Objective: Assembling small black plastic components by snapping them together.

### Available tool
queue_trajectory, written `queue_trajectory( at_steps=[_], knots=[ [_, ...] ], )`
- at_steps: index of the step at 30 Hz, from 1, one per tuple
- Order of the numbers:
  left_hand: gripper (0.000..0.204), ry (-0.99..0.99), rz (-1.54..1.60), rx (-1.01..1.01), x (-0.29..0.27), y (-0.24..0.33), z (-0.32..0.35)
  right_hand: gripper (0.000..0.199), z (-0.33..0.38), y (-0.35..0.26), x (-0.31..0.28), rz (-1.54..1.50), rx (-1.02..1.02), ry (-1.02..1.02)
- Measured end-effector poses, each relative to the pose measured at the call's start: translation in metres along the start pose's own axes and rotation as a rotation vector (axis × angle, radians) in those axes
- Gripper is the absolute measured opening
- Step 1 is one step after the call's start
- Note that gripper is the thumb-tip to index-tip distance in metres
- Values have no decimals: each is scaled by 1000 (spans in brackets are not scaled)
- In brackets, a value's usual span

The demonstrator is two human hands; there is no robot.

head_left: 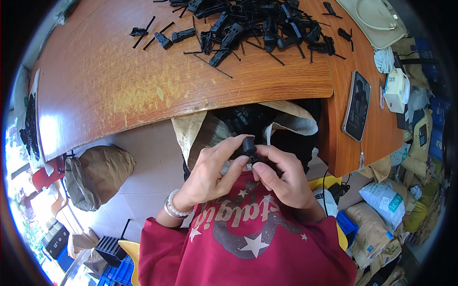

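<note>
Both of my hands meet in front of my chest, just short of the table's front edge. Between the fingers of my left hand (214, 167) is a small black plastic part (248, 145) with a rounded end. My right hand (281, 174) pinches the lower end of the same part, thumb and forefinger closed on it. Its exact kind is hard to make out, since fingers cover much of it. Under my hands an open woven sack (193, 136) holds dark pieces. On the table lies a heap of black plastic clips (234, 35) with thin legs.
The worn wooden table (129, 90) spans the far side. At the right a phone (357, 106), a white box (396, 90) and a cream bag (374, 21) lie on it. A brown sack (102, 174) stands on the floor at left; packages (381, 200) pile up at right.
</note>
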State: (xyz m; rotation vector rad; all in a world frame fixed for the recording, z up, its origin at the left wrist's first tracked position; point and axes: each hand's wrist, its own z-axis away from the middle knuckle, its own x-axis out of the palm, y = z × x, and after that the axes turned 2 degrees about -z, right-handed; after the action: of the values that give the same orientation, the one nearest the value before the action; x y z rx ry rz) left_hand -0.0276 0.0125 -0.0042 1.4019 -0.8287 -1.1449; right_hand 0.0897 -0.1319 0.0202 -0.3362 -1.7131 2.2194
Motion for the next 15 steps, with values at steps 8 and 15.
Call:
queue_trajectory(
  at_steps=[8, 15],
  knots=[
    [33, 87, -302, 284, 1, 3, -3, 30, 1, 1, -1, 28, -25, 21],
    [35, 82, -376, 286, -1, -3, -7, 32, -5, 7, -6, -468, 300, -12]
  ],
)
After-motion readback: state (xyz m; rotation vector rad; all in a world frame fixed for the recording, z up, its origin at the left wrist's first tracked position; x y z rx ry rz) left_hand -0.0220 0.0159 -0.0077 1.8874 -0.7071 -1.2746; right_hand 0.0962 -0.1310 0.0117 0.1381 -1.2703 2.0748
